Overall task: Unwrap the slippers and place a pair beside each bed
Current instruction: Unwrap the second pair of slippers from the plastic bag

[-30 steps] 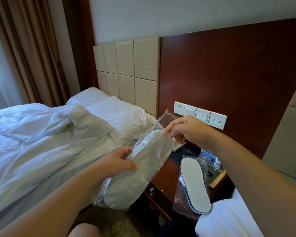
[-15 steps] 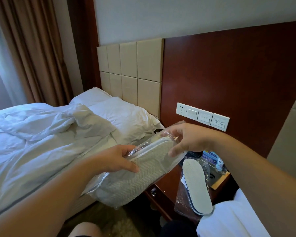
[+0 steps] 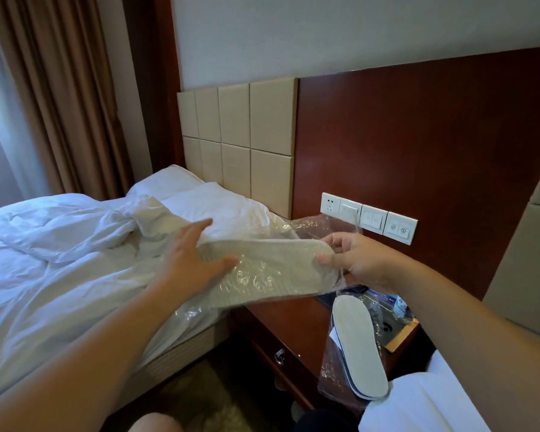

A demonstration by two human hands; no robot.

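Altogether two wrapped slipper packs show: one held between the hands, one resting on the nightstand (image 3: 296, 322) below and to the right of the grip. Two beds appear, the rumpled white bed (image 3: 60, 260) left of the grip and the corner of a second bed (image 3: 424, 403) at lower right. Four white wall plates (image 3: 368, 217) sit in a row on the dark wood panel just above the right hand.

The held slipper pack (image 3: 272, 269) lies nearly level, sole side up, its clear plastic wrapper crinkled over the ribbed white sole. The left hand (image 3: 194, 263) is spread wide, fingers extended and apart, with the thumb laid across the top of the wrapped sole and the fingers reaching past its far edge; how firmly it presses cannot be told. The right hand (image 3: 353, 260) is closed around the right end of the pack, thumb on the sole's tip, fingers curled on the loose wrapper tail that flares up behind them.

The second slipper pack (image 3: 356, 347) leans sole-up over the nightstand's front edge, still inside its wrapper, well apart from both hands.
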